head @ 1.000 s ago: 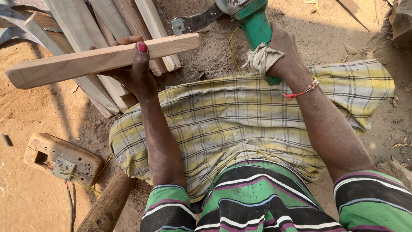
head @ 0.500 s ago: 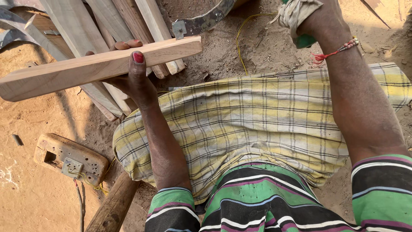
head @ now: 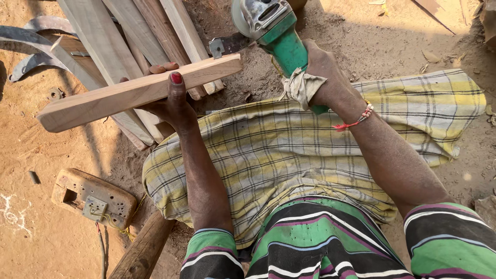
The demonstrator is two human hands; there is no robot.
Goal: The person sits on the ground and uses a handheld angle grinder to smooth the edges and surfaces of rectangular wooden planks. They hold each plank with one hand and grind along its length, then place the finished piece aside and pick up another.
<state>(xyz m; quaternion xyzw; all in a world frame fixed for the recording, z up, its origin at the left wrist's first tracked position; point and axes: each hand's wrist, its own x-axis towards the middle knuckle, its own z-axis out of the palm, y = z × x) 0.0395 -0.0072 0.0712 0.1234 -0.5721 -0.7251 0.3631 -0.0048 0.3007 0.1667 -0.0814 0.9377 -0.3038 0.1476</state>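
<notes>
Left hand [head: 170,106] clamped round a long pale planed wooden strip [head: 137,93], thumb on the near face, fingertips curled over the far edge, strip held level in the air above the sandy ground [head: 31,150]. Right hand [head: 323,72] wrapped tight on the green body of a handheld angle grinder [head: 274,28], rag-bound at the grip, grey metal head pointing far and left. Grinder just beside the strip's right end, apart from it by a small gap, no contact showing. No dust, no sparks, no fresh cut visible; strip's faces look smooth and whole, so by judgement the working of this piece not yet under way, or sitting between passes. Stack of similar pale wooden slats [head: 129,46] lying far and left behind the strip, close enough to crowd its far edge. Curved grey metal pieces [head: 31,44] further left on the dirt. Brown wooden block with a socket [head: 93,199] near left, well below the strip, out of the way. Yellow checked cloth [head: 289,155] spread over the lap beneath both forearms. Open room mostly to the right and far right, bare ground there.
</notes>
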